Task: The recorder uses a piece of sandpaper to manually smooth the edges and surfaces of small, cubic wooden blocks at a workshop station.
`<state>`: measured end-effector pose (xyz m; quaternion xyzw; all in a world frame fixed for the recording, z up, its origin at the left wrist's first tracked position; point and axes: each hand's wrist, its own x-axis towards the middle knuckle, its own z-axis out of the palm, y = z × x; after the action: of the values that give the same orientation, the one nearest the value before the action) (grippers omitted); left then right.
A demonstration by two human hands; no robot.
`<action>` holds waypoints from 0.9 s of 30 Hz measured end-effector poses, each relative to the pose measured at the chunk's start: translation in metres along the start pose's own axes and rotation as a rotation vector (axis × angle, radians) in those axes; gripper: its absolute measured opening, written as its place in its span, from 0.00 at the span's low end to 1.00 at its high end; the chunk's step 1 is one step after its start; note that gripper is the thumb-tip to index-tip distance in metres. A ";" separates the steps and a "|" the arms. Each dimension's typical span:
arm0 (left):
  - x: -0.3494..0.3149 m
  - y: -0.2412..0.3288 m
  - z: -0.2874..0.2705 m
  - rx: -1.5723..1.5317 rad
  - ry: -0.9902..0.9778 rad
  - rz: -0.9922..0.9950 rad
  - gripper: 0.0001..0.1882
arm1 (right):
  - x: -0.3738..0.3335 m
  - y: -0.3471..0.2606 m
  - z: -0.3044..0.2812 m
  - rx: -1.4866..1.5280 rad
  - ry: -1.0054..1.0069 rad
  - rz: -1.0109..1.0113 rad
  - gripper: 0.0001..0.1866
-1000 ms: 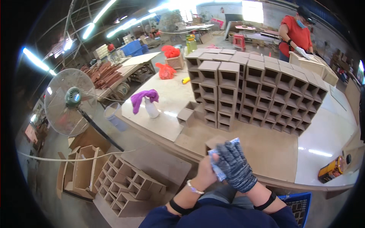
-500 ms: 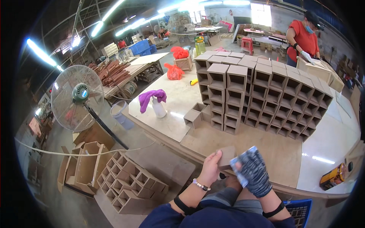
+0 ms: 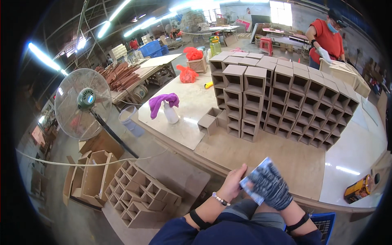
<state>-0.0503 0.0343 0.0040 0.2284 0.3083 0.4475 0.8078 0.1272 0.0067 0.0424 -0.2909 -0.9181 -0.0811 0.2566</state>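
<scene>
My right hand (image 3: 271,187), in a grey-blue knitted glove with bare fingertips, is closed on a flat blue-and-white sheet (image 3: 252,188), tilted toward my left hand. I cannot make out the sheet's kind. Close beside it, my bare left hand (image 3: 232,182) curls with its fingers pointing up; whatever it grips is hidden behind the sheet and the glove. Both hands are at the table's near edge, above my lap. Beyond them on the table (image 3: 228,157) stands a tall stack of brown open-ended square boxes (image 3: 286,102). A few loose boxes (image 3: 208,123) lie left of the stack.
A white spray bottle (image 3: 171,115) carries a purple cloth (image 3: 162,102). More brown boxes (image 3: 141,194) stand low at left, near a pedestal fan (image 3: 85,102). An orange-labelled jar (image 3: 357,190) lies at right. A co-worker in red (image 3: 326,43) works behind the stack.
My left hand has turned and shifted slightly down beside the sheet. The brown piece it held up has passed out of sight. The gloved hand has moved a little left, closer to it.
</scene>
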 end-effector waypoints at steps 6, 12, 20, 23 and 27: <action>0.004 -0.008 0.007 0.061 0.238 0.039 0.20 | 0.002 0.017 -0.004 -0.027 0.172 0.221 0.18; 0.010 -0.004 -0.016 0.064 0.103 -0.007 0.18 | 0.008 0.002 0.005 0.002 0.020 0.068 0.20; 0.002 0.002 -0.002 0.037 0.150 -0.014 0.15 | 0.007 -0.011 -0.015 -0.003 0.077 0.025 0.18; -0.001 -0.004 0.001 0.003 0.118 0.009 0.14 | 0.005 0.008 0.001 -0.052 0.075 0.247 0.17; -0.001 0.001 0.006 -0.058 0.176 0.043 0.13 | -0.018 0.050 0.009 -0.050 0.263 0.529 0.28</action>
<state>-0.0467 0.0336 0.0095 0.1711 0.3599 0.4916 0.7743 0.1651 0.0416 0.0247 -0.5134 -0.7669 -0.0709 0.3785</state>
